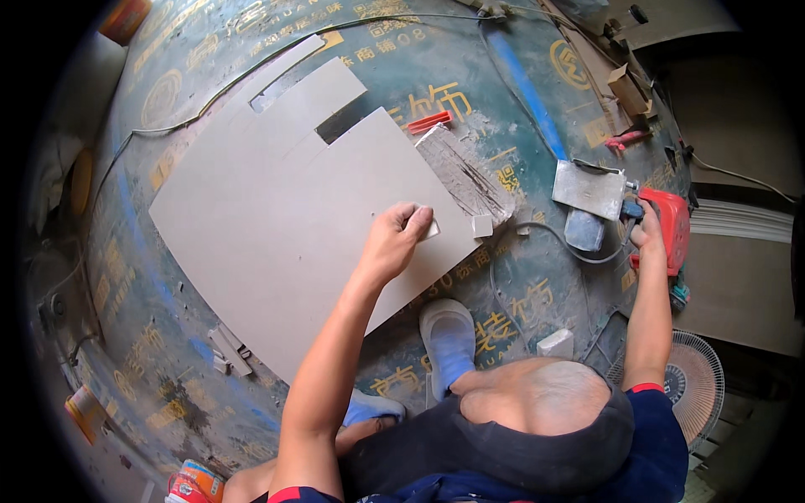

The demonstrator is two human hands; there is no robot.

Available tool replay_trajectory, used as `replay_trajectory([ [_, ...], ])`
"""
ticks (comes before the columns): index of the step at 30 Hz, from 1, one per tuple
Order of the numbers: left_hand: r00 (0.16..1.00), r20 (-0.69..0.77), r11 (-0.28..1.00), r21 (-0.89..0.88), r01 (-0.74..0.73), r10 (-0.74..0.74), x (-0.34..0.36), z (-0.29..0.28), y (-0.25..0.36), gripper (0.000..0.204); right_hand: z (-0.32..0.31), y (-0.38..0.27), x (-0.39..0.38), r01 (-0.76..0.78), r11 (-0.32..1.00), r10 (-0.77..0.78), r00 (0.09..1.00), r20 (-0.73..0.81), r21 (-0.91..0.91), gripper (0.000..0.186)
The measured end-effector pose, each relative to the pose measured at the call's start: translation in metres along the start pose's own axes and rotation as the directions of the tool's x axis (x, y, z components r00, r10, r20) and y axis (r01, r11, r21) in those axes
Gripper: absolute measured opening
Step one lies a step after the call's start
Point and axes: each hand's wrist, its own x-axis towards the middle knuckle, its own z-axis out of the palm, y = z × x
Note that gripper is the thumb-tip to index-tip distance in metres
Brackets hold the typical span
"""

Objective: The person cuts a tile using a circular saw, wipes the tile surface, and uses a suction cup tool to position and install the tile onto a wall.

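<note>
My left hand [402, 228], fingers closed, pinches a small white tile piece [430, 230] over a large pale tile [268, 218] with rectangular cutouts. A small square offcut [482, 226] lies near its right corner, beside a dusty scored slab [461, 168]. At the right, my right hand [647, 225] is closed on the handle of a corded power tool [587, 189] with a metal base plate. A red tool [672, 235] is just right of that hand, partly hidden by it.
A blue tube [524, 75], red clamp-like pieces [429, 121], a cardboard piece [629, 92] and several offcuts [231, 348] lie around the tile. A cable [197, 116] crosses the printed floor covering. A fan [688, 377] stands lower right, near my bare knee [537, 398].
</note>
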Motion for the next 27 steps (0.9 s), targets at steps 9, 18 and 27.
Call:
replay_trajectory([
  [9,0.957,-0.211,0.966,-0.207,0.154,-0.197,0.006,-0.003,-0.006,0.049,0.124,0.094,-0.154,0.768,0.232,-0.537,0.612,0.580,-0.597,0.036],
  [18,0.950,-0.279,0.979,-0.183,0.093,-0.142,-0.004,-0.013,0.000,0.052,0.170,0.180,-0.176,0.924,-0.138,0.169,0.377,0.910,-0.357,0.052],
  [27,0.940,-0.338,0.934,0.318,0.161,-0.047,-0.040,-0.131,0.007,0.063,0.183,0.142,-0.123,0.914,-0.077,0.030,0.402,0.915,-0.399,0.048],
])
